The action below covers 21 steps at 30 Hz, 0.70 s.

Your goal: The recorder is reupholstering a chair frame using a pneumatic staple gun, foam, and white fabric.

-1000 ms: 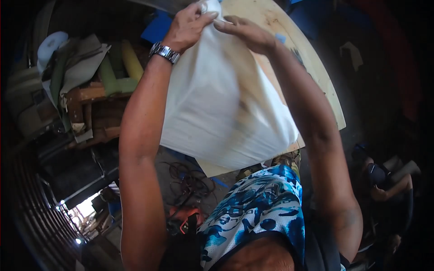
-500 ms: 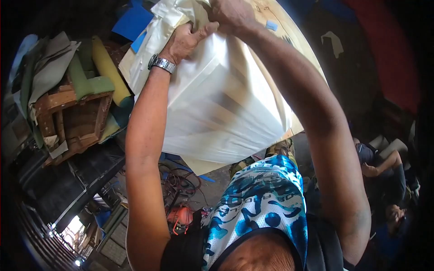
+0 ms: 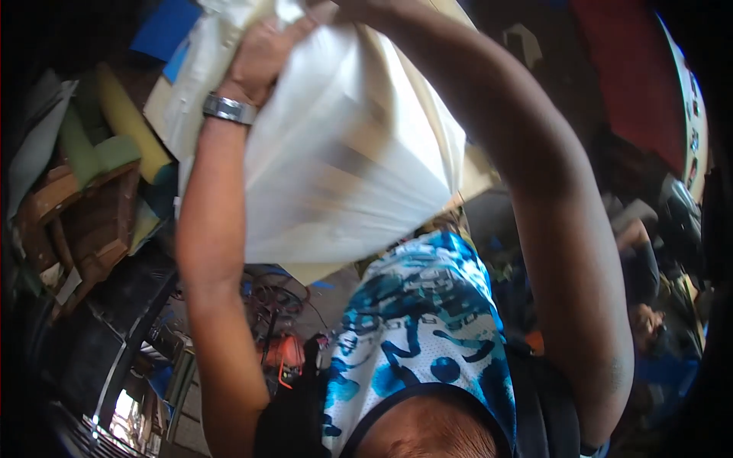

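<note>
A glossy white fabric cover (image 3: 313, 175) is drawn over a large block with a squared corner. My left hand (image 3: 263, 57), with a metal watch (image 3: 229, 109) on its wrist, closes on the gathered fabric near the upper left. Its thumb stretches right, and the other fingers are partly hidden in the folds. My right hand (image 3: 343, 9) meets it at the top edge of the view. That hand is smeared by motion and partly cut off, so its fingers do not show clearly. Light board (image 3: 477, 175) shows under the block.
At left stands a stripped armchair frame (image 3: 84, 206) with green and yellow padding. An orange tool (image 3: 285, 353) lies on the floor beside tangled hoses (image 3: 279, 301). Another person's arm (image 3: 637, 240) is at the right, below a red surface (image 3: 634, 84).
My view has shifted, so the block, chair and left arm appear farther left. Both hands sit higher in the picture, and my right hand is now mostly past the top edge.
</note>
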Available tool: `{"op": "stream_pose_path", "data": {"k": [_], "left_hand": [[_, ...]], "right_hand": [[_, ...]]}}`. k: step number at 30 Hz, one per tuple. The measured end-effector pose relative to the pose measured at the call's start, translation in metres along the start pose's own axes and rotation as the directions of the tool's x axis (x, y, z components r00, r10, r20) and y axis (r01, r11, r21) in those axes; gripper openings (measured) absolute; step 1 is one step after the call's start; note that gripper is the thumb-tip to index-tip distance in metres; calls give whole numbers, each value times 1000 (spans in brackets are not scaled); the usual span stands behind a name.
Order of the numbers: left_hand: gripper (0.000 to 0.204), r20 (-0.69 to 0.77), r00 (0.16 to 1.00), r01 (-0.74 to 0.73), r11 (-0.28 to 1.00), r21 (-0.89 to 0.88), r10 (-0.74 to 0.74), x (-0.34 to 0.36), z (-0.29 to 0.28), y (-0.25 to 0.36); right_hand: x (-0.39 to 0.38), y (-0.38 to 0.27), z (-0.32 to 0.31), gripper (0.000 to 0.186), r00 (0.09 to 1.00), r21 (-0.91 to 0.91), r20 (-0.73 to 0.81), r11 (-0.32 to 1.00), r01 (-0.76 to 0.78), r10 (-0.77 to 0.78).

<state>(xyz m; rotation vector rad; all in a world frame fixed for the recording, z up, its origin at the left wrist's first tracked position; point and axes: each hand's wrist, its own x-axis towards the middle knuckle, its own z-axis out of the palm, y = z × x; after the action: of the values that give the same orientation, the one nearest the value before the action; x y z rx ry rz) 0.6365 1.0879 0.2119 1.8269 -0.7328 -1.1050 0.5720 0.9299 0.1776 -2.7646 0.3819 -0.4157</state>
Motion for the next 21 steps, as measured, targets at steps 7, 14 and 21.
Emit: {"op": "stream_pose_path", "data": {"k": [7,14,21], "left_hand": [[33,366,912,307,900,-311,-184,20,-25,6],[43,-203,929,-147,810,568,311,13,7,6],[36,-241,852,-120,621,774,464,16,16,-7]], "right_hand": [[9,-8,3,32,969,-20,238,998,-67,70],[11,-8,3,27,907,43,337,958,-284,254],[-22,48,-8,50,843,302,138,788,-536,520]]}}
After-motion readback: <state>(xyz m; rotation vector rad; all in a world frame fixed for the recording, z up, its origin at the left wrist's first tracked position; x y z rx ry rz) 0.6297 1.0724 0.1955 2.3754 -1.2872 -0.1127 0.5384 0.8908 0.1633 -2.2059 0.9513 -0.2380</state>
